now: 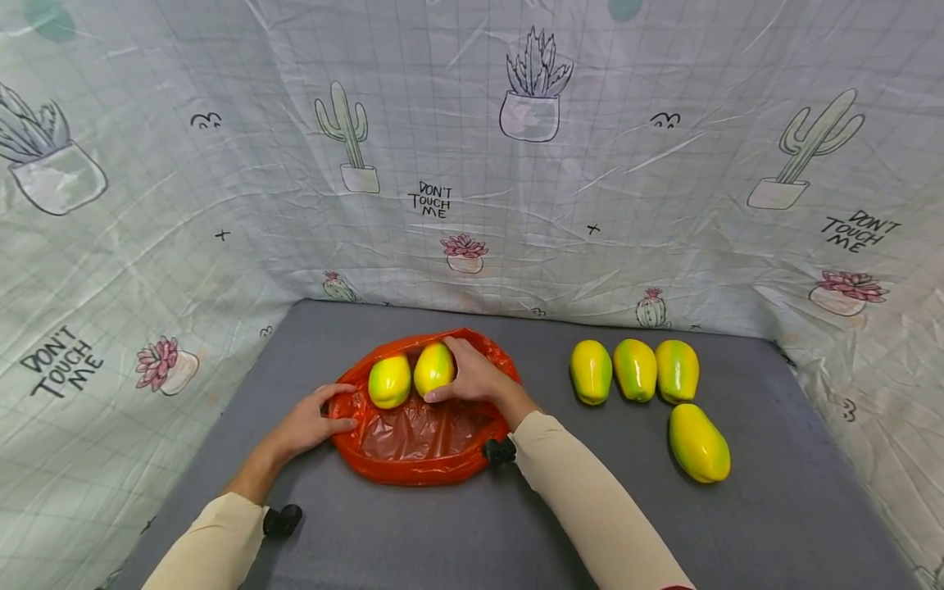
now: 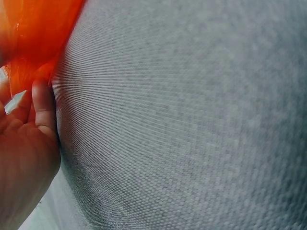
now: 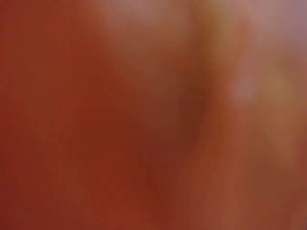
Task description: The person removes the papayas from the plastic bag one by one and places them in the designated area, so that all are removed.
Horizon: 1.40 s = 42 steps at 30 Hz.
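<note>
An orange-red plastic bag [image 1: 406, 471] lies on the grey table with its mouth spread wide. Inside its far part sit two shiny yellow-green mangoes, the left mango [image 1: 389, 382] standing free of either hand. My right hand [image 1: 475, 377] reaches in from the right and grips the other mango [image 1: 433, 369], thumb on the near side and fingers behind it. At the bag's left rim, my left hand [image 1: 306, 422] holds the plastic between thumb and fingers; the left wrist view shows the thumb [image 2: 44, 103] against the plastic. The right wrist view is a reddish blur.
On the right of the table [image 1: 516, 524], three mangoes stand in a row, the middle mango [image 1: 636, 370] among them. Another mango [image 1: 699, 442] lies nearer. A printed cloth [image 1: 479, 164] hangs around the table's back and sides.
</note>
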Each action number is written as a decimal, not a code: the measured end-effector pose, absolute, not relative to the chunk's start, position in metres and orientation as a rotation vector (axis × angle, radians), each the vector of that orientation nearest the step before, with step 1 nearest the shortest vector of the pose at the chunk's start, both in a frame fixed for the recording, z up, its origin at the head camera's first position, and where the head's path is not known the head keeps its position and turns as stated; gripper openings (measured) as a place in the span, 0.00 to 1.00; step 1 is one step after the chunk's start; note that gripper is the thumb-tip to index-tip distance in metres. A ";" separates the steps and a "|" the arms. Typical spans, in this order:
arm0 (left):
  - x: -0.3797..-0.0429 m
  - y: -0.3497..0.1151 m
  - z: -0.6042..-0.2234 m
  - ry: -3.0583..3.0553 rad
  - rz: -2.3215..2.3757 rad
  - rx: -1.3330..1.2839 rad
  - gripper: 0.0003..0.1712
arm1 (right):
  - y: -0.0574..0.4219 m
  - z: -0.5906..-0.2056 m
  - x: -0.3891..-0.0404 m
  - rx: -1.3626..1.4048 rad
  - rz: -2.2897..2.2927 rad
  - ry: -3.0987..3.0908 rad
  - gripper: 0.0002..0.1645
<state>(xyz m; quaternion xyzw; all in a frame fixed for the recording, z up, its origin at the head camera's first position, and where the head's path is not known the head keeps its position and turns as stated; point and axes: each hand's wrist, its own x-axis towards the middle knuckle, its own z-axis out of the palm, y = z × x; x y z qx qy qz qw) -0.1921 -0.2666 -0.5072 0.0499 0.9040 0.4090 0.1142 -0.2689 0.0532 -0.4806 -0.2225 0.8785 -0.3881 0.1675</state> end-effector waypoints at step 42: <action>-0.190 -0.266 -0.508 2.638 1.228 0.133 0.36 | 0.048 -0.485 -0.273 -0.779 -1.012 2.471 0.65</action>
